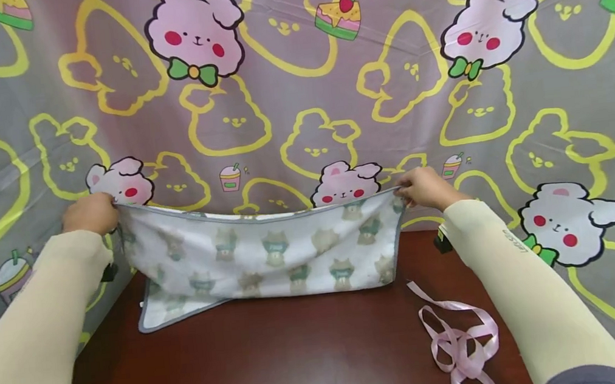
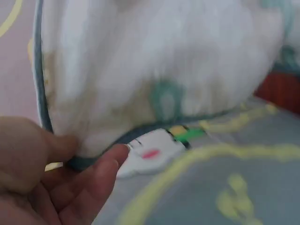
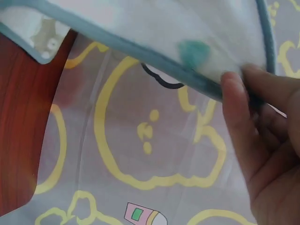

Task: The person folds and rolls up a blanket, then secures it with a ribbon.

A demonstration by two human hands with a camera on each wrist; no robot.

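A white cloth printed with small bears and edged in grey-blue is stretched between both hands above the table. My left hand pinches its upper left corner; in the left wrist view the thumb and fingers hold the bound edge. At the upper right corner, my right hand pinches the cloth between thumb and fingers, as the right wrist view also shows. The cloth sags a little in the middle. One lower corner hangs out at the left, near the tabletop.
A tangled pink ribbon lies on the right of the dark red-brown table. Behind and at both sides hangs a grey curtain with yellow outlines and cartoon rabbits, close to both hands.
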